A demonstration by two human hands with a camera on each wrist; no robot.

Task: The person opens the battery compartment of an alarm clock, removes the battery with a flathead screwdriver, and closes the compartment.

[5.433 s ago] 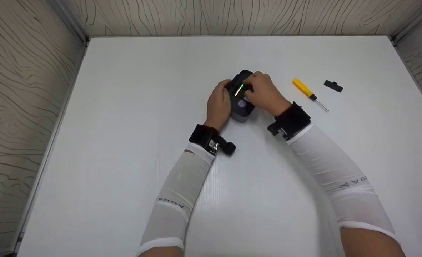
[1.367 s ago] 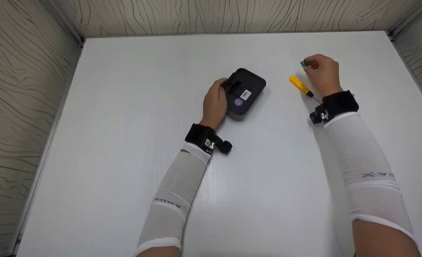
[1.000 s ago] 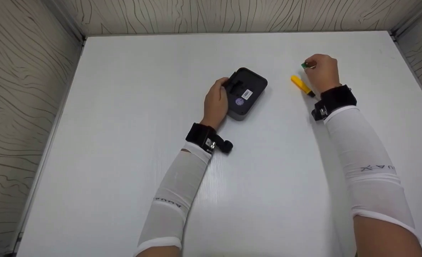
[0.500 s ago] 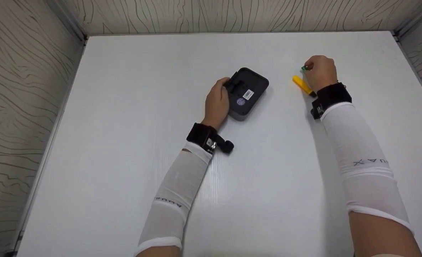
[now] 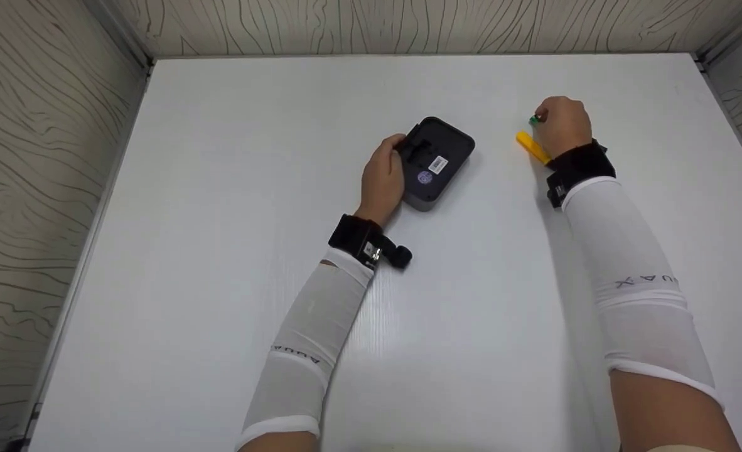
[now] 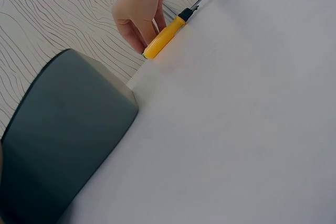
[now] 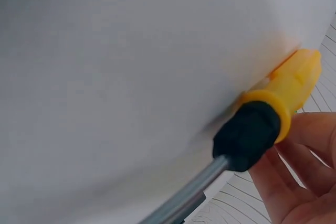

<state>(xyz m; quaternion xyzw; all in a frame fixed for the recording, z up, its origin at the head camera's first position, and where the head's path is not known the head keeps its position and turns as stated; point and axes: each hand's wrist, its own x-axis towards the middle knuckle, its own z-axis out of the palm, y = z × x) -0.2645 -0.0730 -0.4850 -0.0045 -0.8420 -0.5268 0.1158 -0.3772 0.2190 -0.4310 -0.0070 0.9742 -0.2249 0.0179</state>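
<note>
Black box point(image 5: 449, 141): round-cornered, white-labelled; left fingers point(image 5: 388, 146) grip its 9 o'clock side.
Green bit point(image 5: 533, 120): right fingers point(image 5: 543, 112) pinch it.

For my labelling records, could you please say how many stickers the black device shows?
2: a barcode label and, to its lower left, a round purple sticker, both atop the black device in the head view; hidden sides may carry more.

Booth, possibly a workshop or lab: white table point(image 5: 220, 188); wood-patterned panels point(image 5: 346, 28), back and both sides; one yellow screwdriver point(image 5: 532, 147).
</note>
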